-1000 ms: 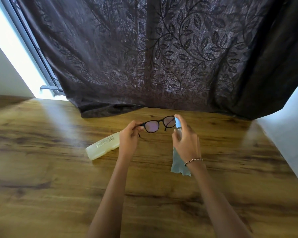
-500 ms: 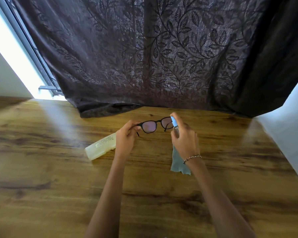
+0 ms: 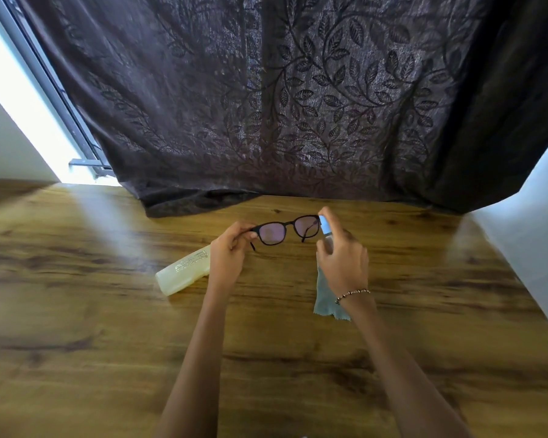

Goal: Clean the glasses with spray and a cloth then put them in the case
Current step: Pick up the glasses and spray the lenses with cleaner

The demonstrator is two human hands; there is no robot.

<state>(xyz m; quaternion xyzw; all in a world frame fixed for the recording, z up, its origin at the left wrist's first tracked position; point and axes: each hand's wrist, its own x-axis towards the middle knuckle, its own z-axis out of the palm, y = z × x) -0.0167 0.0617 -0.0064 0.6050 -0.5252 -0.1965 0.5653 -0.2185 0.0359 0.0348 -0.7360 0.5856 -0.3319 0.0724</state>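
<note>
Above a wooden table (image 3: 108, 343), the left hand (image 3: 227, 257) pinches the black-framed glasses (image 3: 287, 230) at one temple hinge. The right hand (image 3: 342, 257) grips a small spray bottle (image 3: 325, 226) with a blue top beside the other lens, index finger on top, a pale blue cloth (image 3: 325, 298) hanging beneath. A translucent glasses case (image 3: 184, 270) lies behind the left hand, before a dark leaf-patterned curtain (image 3: 298, 90).

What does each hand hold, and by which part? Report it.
Left hand pinches the black-framed glasses at one frame corner. Right hand grips the small blue-topped spray bottle round its body, forefinger on top.
</note>
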